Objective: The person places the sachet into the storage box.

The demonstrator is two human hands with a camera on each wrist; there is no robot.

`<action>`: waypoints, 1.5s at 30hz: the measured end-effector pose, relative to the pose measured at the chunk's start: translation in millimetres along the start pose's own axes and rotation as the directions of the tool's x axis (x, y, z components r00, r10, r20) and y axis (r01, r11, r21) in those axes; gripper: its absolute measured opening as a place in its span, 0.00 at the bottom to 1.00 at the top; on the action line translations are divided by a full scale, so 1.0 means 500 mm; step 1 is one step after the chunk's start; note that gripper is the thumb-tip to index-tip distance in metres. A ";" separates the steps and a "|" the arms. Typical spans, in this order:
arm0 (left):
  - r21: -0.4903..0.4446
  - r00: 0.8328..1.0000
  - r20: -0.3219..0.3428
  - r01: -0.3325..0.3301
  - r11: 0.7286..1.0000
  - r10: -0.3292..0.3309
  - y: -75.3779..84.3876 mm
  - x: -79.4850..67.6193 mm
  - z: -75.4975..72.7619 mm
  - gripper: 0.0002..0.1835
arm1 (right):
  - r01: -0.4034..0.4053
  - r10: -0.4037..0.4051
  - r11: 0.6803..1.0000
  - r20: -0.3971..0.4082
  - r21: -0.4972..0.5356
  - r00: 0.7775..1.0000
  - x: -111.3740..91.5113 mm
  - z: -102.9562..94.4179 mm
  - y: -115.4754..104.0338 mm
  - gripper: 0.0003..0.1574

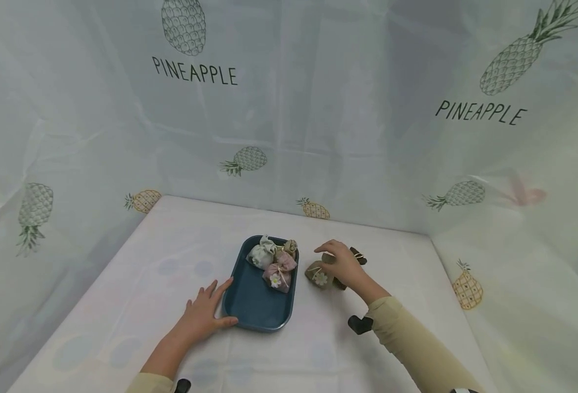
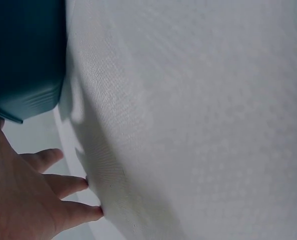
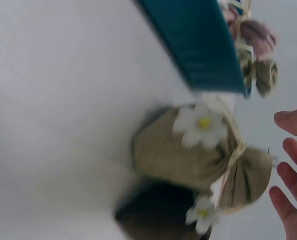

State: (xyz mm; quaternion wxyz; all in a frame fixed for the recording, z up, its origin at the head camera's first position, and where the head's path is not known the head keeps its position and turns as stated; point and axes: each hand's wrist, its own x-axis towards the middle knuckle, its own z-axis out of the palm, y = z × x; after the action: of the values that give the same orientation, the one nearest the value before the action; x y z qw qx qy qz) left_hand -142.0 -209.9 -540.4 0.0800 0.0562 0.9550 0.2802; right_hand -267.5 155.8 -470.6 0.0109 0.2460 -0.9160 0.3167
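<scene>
Seems to be at the step of reaching for a brown pouch (image 1: 313, 269) with the right hand (image 1: 343, 264). Can see this pouch on the worktop (image 1: 392, 262), just right of the blue tray (image 1: 258, 310), with a white flower (image 1: 320, 279) on it. Not holding anything yet with the right fingers: bent a little, with a clear gap between thumb and fingertips, close to the tied neck in the right wrist view. Cannot tell surely whether already touching the cloth of it. Resting at the left side of the tray with the left hand (image 1: 203, 312), fingers spread and nearly straight, thumb and forefinger at the rim, without grasp; perhaps for steadying. For the next move, would need to close the right thumb and fingertips on the neck, then lift without dragging the dark brown pouch (image 1: 358, 256), partly hidden by the hand. Probably best to aim for the bare near part of the tray, having already in the far part a pale pouch (image 1: 261, 255), a pink pouch (image 1: 282, 263) and an olive pouch (image 1: 291, 248)
</scene>
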 end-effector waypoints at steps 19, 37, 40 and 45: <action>0.001 1.000 -0.007 -0.020 1.000 0.020 -0.003 0.001 0.003 0.55 | -0.058 0.051 0.998 0.169 0.038 0.984 -0.026 0.013 0.045 0.22; 0.005 1.000 -0.005 -0.015 1.000 0.015 0.004 0.000 -0.002 0.55 | -0.087 0.085 0.995 0.064 0.043 0.994 -0.031 0.011 0.034 0.15; 0.009 1.000 -0.006 -0.016 1.000 0.016 0.003 0.000 -0.001 0.55 | -0.075 0.072 0.996 0.050 0.054 0.996 -0.032 0.001 0.025 0.14; 0.011 1.000 -0.005 -0.014 1.000 0.014 0.003 0.000 -0.001 0.55 | -0.023 0.022 0.997 0.022 0.074 1.000 -0.032 -0.019 0.004 0.15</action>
State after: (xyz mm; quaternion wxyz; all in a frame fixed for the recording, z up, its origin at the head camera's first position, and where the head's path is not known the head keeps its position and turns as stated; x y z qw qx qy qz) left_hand -141.7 -209.0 -539.2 0.0752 0.0626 0.9563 0.2756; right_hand -255.7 169.8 -466.7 -0.0115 0.2394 -0.9063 0.3480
